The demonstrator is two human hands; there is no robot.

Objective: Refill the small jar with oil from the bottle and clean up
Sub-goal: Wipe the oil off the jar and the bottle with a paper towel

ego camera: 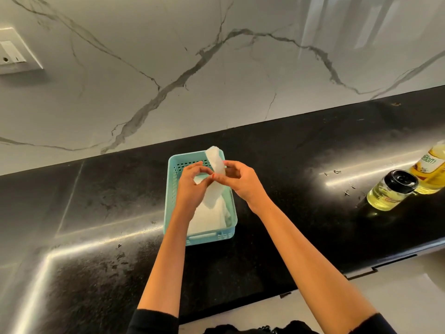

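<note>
Both hands are over a teal plastic basket [172, 189] on the black counter. My left hand [191, 186] and my right hand [240, 180] pinch a white tissue [215, 162] that stands up out of the basket. More white tissues [209, 218] lie folded inside it. At the far right stands the small glass jar [391, 190] with a black lid and pale yellow oil inside. Just behind it is the oil bottle [431, 168], partly cut off by the frame edge.
The black counter [301, 165] shows a few small drops or smears near the jar [346, 186]. A marble wall runs behind, with a socket plate [14, 53] at upper left. The counter's front edge [361, 273] runs along the lower right.
</note>
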